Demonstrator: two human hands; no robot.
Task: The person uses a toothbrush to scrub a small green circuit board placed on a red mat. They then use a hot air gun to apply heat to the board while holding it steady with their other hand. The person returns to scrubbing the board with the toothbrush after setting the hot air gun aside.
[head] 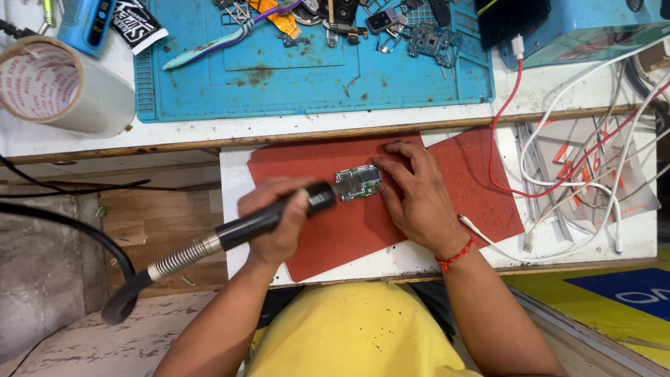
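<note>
Red mat (349, 237) on desk: left hand (276, 220) grips black tool (265, 216) (nozzle at board), right hand (415, 195) fingertips pin circuit board (358, 183).

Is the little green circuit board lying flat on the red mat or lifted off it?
Flat. The circuit board lies on the red mat, right hand fingers pressing its edge.

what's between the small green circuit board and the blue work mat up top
In the head view: bare red mat, a white strip, then the table's wooden edge separate circuit board from blue mat.
</note>
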